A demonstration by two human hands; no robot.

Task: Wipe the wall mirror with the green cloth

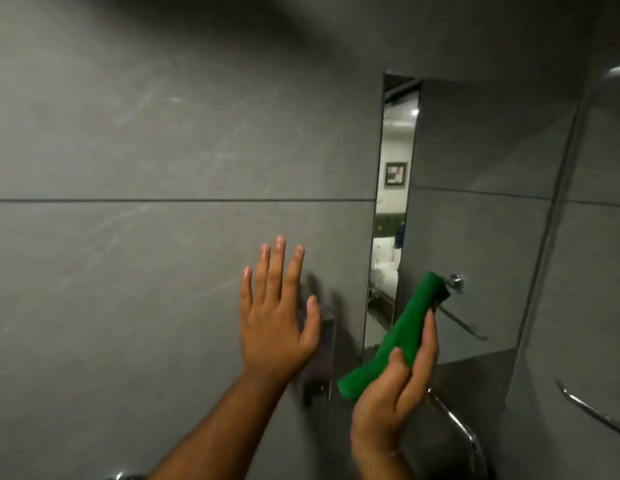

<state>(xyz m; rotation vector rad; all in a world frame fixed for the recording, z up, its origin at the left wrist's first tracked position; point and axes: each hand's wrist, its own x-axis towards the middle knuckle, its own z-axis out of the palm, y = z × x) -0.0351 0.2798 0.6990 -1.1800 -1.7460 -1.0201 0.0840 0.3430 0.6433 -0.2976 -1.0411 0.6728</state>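
Here, grey wall tiles [146, 140] fill the whole nine o'clock side, a dark grout line running level across them. Toward the centre, the left hand [275, 317] is raised with its palm to the tiles, fingers spread wide and straight, gripping nothing; whether it actually touches the wall I cannot tell. Just behind it at its three o'clock sits a metal fixture [322, 358] on the wall, blurred. Next comes the right hand [397, 396] at about five o'clock, its fingers and thumb closed around the green cloth [400, 334], which is rolled into a long bundle pointing up toward one o'clock. The cloth's upper end lies in front of the wall mirror [475, 202], low on the glass, near a chrome rail [457, 318].
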